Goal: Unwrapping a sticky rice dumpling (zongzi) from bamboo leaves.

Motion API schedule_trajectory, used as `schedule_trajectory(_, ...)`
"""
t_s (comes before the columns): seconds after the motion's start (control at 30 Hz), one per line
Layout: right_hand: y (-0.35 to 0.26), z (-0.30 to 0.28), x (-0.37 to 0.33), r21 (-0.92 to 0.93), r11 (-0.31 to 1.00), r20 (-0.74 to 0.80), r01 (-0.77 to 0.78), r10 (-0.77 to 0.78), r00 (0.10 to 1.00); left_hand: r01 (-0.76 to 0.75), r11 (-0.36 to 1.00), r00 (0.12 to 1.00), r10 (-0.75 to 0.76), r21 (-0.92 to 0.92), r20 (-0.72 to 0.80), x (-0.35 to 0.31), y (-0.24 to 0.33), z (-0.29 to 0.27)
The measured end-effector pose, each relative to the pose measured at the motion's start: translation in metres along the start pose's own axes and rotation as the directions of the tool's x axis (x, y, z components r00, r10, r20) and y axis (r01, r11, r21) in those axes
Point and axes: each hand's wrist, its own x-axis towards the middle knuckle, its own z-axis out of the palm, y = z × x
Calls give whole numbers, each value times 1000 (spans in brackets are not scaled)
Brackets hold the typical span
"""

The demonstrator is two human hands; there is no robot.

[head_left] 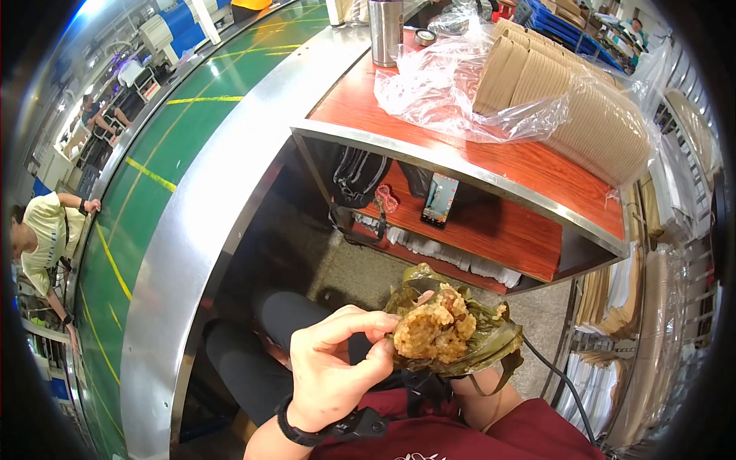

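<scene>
A leaf-wrapped sticky rice dumpling (437, 330) is in front of my lap, its dark green leaves (494, 337) peeled back around the brown rice. My left hand (337, 360), with a black band at the wrist, pinches the dumpling's left edge between thumb and forefinger. From the lower right my right hand (479, 391) reaches under the leaves and bears the dumpling from below; its fingers are hidden behind them. The rice has an uneven, broken surface with a darker hollow in the middle.
A red-topped bench (452, 153) holds a steel tumbler (386, 34) and bagged brown cardboard trays (537, 77). A phone (441, 199) stands on its shelf. At left runs a green conveyor belt (184, 115) with a metal edge; a person (50, 238) stands across it. Cardboard stacks (613, 299) are at right.
</scene>
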Motion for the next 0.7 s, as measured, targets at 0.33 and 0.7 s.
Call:
schedule_trajectory(0.33, 9, -22, 1, -55, 998, 39, 40, -38, 999, -110, 991, 993, 106, 78, 55, -2, -7, -7)
schedule_trajectory(0.7, 18, -33, -6, -409, 912, 127, 33, 21, 992, -232, 943, 972, 220, 237, 79, 1, -6, -14)
